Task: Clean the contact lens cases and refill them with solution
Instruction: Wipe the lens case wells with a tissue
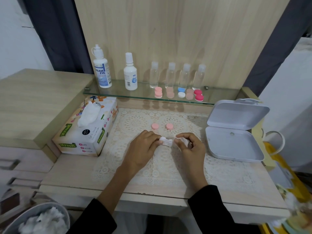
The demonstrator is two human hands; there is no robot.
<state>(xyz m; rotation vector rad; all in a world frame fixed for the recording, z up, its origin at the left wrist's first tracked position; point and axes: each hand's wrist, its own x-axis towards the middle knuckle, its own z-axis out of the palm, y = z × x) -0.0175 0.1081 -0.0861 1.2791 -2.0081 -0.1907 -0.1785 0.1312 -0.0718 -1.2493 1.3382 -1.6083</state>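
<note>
My left hand (145,146) and my right hand (189,146) meet over the lace mat (152,174). Between them they hold a small pale lens case (166,142) wrapped in white tissue (183,142); the left pinches one end, the right grips the tissue at the other. Two pink caps (155,126) (169,126) lie on the mat just beyond my fingers. Several more lens cases (179,94) in pink, beige, blue-white and red sit on the glass shelf (118,92). Two solution bottles (102,70) (130,73) stand there too.
Several small clear bottles (170,75) line the back of the shelf. A tissue box (87,129) sits left of the mat, an open white plastic box (234,132) right of it. A bin with used tissue (42,220) is at lower left, a yellow bag (287,174) at right.
</note>
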